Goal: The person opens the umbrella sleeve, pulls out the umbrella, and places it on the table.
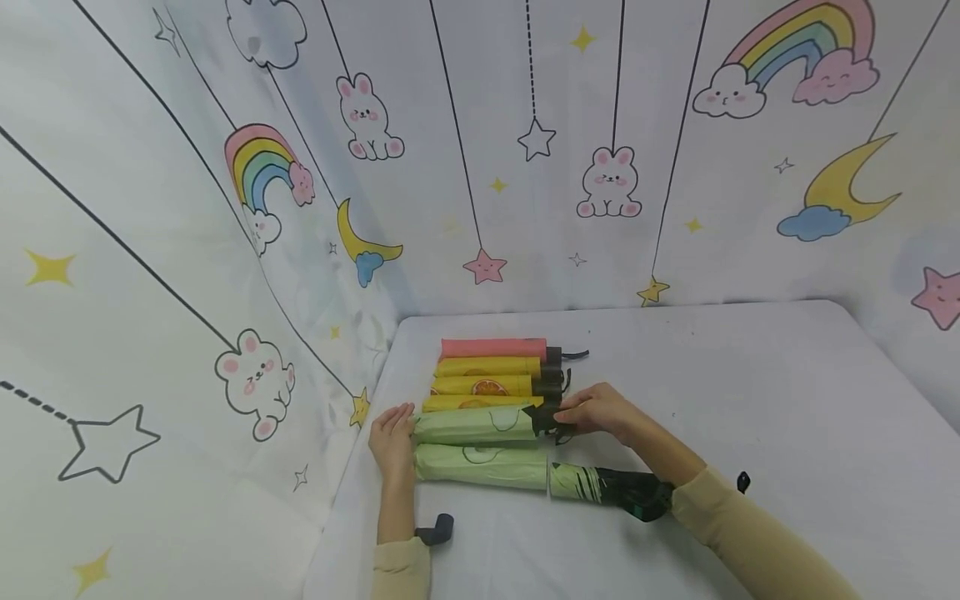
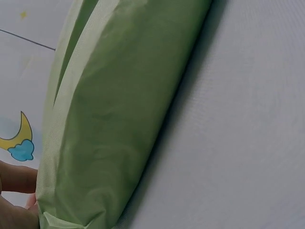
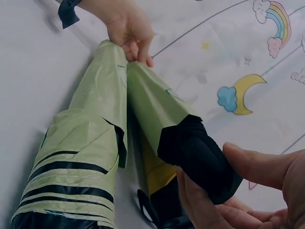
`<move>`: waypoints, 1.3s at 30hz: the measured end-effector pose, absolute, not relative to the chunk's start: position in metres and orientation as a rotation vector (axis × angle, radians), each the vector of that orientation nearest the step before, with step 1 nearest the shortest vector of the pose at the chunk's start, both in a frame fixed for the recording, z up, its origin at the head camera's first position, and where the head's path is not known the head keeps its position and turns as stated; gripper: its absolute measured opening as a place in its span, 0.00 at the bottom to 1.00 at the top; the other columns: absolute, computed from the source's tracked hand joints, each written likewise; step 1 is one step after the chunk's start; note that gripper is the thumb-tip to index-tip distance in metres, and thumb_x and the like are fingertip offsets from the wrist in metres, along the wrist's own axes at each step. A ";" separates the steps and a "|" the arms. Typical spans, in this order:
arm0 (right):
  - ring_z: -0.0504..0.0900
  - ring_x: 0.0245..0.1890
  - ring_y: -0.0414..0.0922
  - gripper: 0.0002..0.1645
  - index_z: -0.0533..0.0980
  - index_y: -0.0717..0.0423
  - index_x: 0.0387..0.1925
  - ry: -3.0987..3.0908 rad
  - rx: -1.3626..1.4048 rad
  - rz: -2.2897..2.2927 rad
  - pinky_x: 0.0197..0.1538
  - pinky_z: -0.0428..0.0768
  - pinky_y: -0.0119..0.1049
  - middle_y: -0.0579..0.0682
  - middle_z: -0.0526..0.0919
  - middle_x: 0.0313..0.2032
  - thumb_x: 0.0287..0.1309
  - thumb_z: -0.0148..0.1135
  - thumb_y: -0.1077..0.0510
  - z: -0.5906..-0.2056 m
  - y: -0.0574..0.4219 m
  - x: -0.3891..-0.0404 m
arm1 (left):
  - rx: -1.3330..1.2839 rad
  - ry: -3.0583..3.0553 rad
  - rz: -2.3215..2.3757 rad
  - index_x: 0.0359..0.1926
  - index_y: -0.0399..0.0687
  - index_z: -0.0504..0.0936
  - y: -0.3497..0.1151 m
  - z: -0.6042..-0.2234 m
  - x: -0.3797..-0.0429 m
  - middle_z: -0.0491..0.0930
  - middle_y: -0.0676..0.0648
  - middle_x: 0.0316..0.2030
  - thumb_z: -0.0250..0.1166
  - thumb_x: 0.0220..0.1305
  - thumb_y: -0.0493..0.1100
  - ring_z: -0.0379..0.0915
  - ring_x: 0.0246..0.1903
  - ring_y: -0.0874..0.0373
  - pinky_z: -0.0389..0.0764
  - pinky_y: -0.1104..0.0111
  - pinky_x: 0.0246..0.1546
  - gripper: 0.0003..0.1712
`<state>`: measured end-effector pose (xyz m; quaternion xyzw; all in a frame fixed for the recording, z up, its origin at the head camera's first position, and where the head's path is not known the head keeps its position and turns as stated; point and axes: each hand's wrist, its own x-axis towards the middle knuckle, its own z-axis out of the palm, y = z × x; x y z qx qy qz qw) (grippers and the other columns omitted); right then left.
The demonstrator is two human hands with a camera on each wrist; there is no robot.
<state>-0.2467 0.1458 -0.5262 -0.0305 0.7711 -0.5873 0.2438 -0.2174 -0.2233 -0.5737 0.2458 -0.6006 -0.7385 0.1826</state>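
A light green folding umbrella [image 1: 476, 424] is held at both ends, its handle end tilted up in the right wrist view. My right hand [image 1: 600, 410] pinches its black handle [image 3: 202, 160] between thumb and fingers. At the other end, the left hand [image 1: 393, 437] grips the green cover's tip; in the left wrist view its fingers [image 2: 16, 179] show at the edge. Closer to me lies a light green sleeve [image 1: 483, 467], with a green-and-black banded umbrella [image 1: 611, 487] at its right end, partly beneath the right forearm.
Beyond the held umbrella, several yellow folded umbrellas [image 1: 487, 367] and a pink one [image 1: 493, 348] lie side by side, black handles to the right. The white table [image 1: 750, 375] meets a patterned cloth backdrop [image 1: 442, 167] at its left and back.
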 end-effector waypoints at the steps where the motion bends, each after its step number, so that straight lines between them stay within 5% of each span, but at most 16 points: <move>1: 0.88 0.43 0.47 0.24 0.85 0.65 0.50 2.104 -0.080 -1.606 0.53 0.88 0.47 0.52 0.89 0.43 0.59 0.77 0.53 -0.526 0.147 -0.246 | 0.691 -1.692 -2.087 0.69 0.27 0.64 -0.223 -0.573 -0.217 0.76 0.31 0.64 0.57 0.70 0.23 0.76 0.65 0.43 0.79 0.68 0.63 0.29; 39: 0.88 0.44 0.48 0.22 0.85 0.64 0.50 2.124 -0.058 -1.649 0.56 0.87 0.48 0.54 0.87 0.47 0.62 0.75 0.50 -0.518 0.182 -0.238 | 0.692 -1.676 -2.147 0.71 0.26 0.61 -0.226 -0.571 -0.217 0.74 0.29 0.66 0.56 0.71 0.22 0.74 0.67 0.42 0.76 0.63 0.67 0.29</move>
